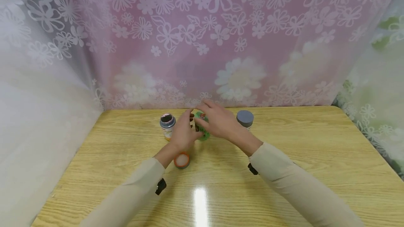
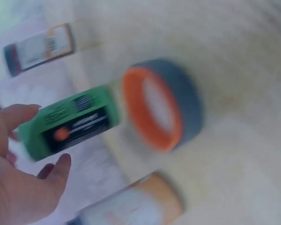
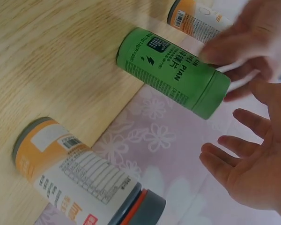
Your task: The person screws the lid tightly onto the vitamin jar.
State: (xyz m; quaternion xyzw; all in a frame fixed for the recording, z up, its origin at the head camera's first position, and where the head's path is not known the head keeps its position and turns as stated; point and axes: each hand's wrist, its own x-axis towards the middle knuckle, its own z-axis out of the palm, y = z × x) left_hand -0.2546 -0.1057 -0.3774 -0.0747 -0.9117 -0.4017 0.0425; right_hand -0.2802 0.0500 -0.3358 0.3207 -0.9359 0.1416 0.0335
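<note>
A green bottle [image 1: 203, 134] with a lid stands upright on the table between my two hands. My left hand [image 1: 183, 132] is at its left, fingers spread and bent near the top; in the left wrist view a fingertip [image 2: 30, 110] overlaps its edge, and I cannot tell whether it touches. The thumb is apart from it. On the other side, my right hand [image 1: 221, 120] has loosely bent fingers and holds nothing; the right wrist view shows its fingers [image 3: 220, 164] clear of the green bottle [image 3: 168, 70]. An uncapped white-and-orange bottle [image 1: 167, 129] stands left of my left hand.
A dark grey lid [image 1: 182, 160] with an orange inside lies upturned below my left wrist. Behind my right wrist stands another white-and-orange bottle, its grey cap [image 1: 244, 116] on. A floral curtain [image 1: 189, 62] borders the wooden table's [image 1: 303, 139] far edge.
</note>
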